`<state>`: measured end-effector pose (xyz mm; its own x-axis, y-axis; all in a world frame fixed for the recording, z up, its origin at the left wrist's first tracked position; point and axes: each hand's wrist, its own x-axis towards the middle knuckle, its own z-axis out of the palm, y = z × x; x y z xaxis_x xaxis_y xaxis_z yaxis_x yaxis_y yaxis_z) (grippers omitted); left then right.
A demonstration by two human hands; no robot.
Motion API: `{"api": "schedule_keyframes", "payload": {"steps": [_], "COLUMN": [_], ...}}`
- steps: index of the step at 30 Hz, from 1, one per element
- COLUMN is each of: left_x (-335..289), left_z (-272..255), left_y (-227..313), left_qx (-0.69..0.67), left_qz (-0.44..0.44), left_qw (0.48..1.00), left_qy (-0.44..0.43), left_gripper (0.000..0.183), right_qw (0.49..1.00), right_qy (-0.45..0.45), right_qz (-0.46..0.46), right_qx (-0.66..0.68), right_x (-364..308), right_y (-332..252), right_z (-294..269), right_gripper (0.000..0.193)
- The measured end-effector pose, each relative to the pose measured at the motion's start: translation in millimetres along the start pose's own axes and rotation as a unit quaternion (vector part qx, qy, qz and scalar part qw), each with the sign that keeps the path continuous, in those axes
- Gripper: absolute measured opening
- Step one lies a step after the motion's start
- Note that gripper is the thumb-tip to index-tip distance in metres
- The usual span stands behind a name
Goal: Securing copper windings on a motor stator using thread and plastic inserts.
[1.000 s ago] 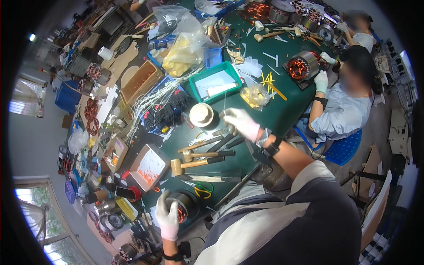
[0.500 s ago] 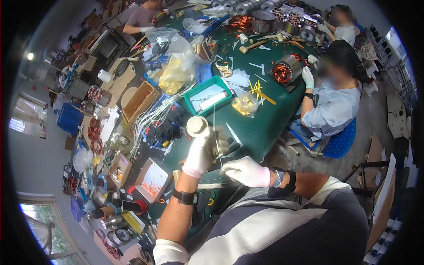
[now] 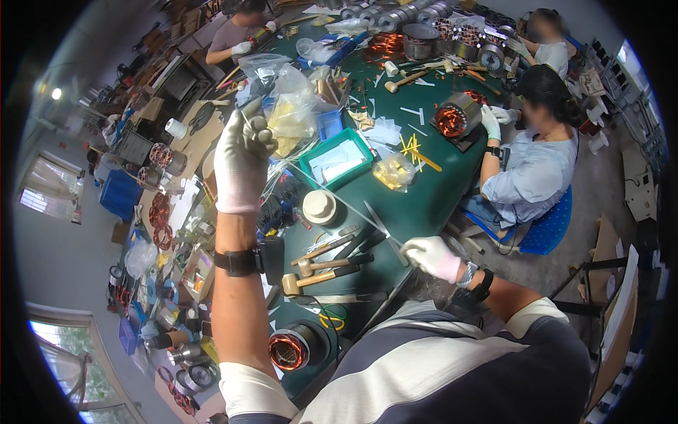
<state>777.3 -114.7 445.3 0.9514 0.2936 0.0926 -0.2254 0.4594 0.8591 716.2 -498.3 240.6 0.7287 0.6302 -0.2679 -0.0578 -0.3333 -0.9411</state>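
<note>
My left hand (image 3: 244,152), in a white knitted glove, is raised over the left part of the table with its fingers curled. A thin white cord (image 3: 353,210) stretches slantwise from near it to my right hand (image 3: 432,257). That gloved hand pinches the cord's end by the table's right edge. Under the cord stands a round, stepped cream-coloured block (image 3: 320,207). Several wooden-handled hammers (image 3: 328,275) lie between my arms, and a pointed blade (image 3: 378,220) crosses beneath the cord. Close to my body sits a stator with copper windings (image 3: 289,351).
A green tray (image 3: 349,178) with white sheets stands ahead, beside a bag of yellow pieces (image 3: 394,173). Plastic bags (image 3: 293,99) and boxes crowd the left. At right a seated co-worker (image 3: 530,169) handles another stator (image 3: 458,116). Other people work at the far end.
My left hand has moved up and left, and my right hand slightly right, drawing the cord out between them. The hammers and near stator have come into sight.
</note>
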Motion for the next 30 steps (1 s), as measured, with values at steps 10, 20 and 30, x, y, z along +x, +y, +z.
{"api": "schedule_keyframes", "payload": {"steps": [10,20,30], "left_x": [-7,-50,-93], "left_z": [28,29,-7], "left_y": [78,173,261], "left_qx": [0.033,0.037,0.093], "left_qz": [0.065,0.167,0.288], "left_qw": [0.996,0.974,0.953], "left_qy": [-0.044,-0.15,-0.017], "left_gripper": [0.043,0.053,0.062], "right_qw": [0.969,0.944,0.905], "right_qy": [0.154,0.267,0.341], "right_qz": [0.172,0.182,0.253], "right_qx": [0.085,0.066,0.017], "right_x": [-3,-19,-30], "right_y": [101,184,236], "right_z": [-83,-143,-189], "right_gripper": [0.019,0.02,0.014]}}
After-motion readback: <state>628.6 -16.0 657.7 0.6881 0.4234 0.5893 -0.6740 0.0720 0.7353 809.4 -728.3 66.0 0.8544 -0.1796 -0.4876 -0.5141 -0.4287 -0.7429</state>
